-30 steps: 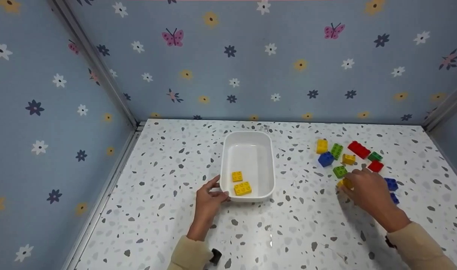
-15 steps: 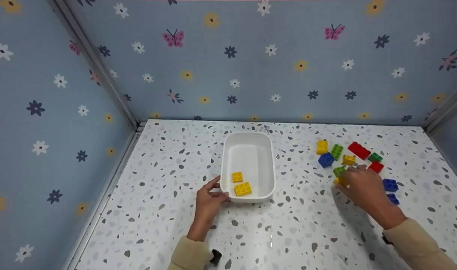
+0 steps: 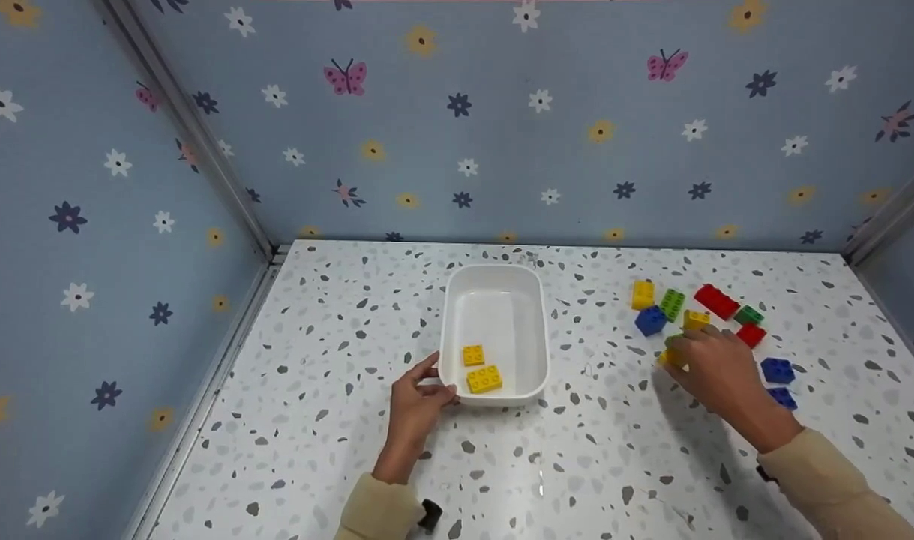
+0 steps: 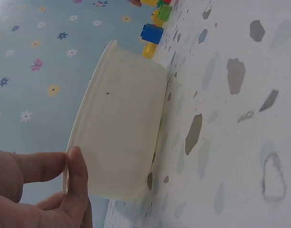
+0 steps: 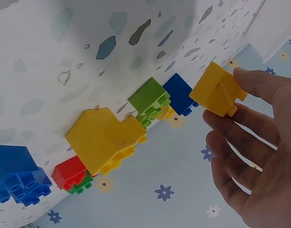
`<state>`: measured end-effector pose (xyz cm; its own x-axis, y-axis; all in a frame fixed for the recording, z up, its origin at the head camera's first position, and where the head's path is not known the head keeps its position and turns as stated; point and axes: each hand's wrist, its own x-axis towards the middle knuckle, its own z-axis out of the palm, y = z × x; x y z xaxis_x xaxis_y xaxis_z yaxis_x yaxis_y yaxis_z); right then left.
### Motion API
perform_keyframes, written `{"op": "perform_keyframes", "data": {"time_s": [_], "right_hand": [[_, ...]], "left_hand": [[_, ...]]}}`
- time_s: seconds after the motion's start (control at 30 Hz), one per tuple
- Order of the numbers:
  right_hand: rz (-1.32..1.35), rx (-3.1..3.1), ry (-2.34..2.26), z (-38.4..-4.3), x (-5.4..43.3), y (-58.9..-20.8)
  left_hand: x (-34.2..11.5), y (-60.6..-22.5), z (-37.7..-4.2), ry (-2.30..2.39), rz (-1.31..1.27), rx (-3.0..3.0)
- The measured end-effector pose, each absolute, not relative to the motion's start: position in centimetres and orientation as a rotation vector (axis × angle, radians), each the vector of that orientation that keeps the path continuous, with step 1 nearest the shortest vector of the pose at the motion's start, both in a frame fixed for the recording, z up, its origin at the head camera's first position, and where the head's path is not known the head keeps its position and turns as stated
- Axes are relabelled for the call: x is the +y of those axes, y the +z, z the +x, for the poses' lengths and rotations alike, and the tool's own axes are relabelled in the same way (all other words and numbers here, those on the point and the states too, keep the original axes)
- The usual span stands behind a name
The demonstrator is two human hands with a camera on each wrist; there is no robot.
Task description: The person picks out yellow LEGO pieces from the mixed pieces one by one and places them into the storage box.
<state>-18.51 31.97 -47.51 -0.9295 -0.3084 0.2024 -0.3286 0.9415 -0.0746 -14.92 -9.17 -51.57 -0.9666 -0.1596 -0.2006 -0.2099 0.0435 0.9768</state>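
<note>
My left hand (image 3: 414, 403) pinches the near left rim of a white plastic box (image 3: 494, 319). In the left wrist view, the thumb and a finger meet over that rim. Two yellow toy bricks, a small one (image 3: 473, 355) and a longer one (image 3: 484, 379), lie inside at the near end. Over at the right, my right hand (image 3: 715, 371) pinches another yellow toy brick (image 5: 216, 89) between thumb and fingertips. A light green brick (image 5: 150, 97) and a blue brick (image 5: 180, 92) are close beside it, and a stepped yellow brick (image 5: 105, 140) lies farther along.
Several loose bricks surround the right hand: yellow (image 3: 642, 295), blue (image 3: 650, 321), green (image 3: 672, 304), red (image 3: 717, 301), and two blue ones (image 3: 778, 370) nearer the sleeve. A flowered blue wall (image 3: 501, 135) closes off the back of the speckled table (image 3: 337, 315).
My right hand has shifted slightly left and away from me with the yellow brick, now overlapping the light green one. The left hand and the box stay put.
</note>
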Motion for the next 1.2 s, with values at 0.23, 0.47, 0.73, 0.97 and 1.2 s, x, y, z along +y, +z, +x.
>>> {"op": "perform_keyframes", "data": {"time_s": [0.23, 0.47, 0.73, 0.97, 1.2], "right_hand": [[0.503, -2.931, 0.168, -18.7, 31.5, -47.4], [0.536, -2.919, 0.138, -19.1, 30.8, -47.0], [0.568, -2.906, 0.138, -19.8, 29.9, -46.4], [0.581, -2.904, 0.124, -20.3, 29.3, -45.9], [0.604, -2.871, 0.114, -20.7, 28.7, -45.7]], "left_hand": [[-9.2, -51.5, -14.9, 2.134, -0.384, 2.213], [-9.2, -51.3, -14.7, 2.130, -0.408, 2.195], [-9.1, -51.4, -14.7, 2.110, -0.416, 2.220], [-9.1, -51.4, -14.9, 2.109, -0.410, 2.228], [-9.1, -51.3, -14.9, 2.165, -0.388, 2.180]]}}
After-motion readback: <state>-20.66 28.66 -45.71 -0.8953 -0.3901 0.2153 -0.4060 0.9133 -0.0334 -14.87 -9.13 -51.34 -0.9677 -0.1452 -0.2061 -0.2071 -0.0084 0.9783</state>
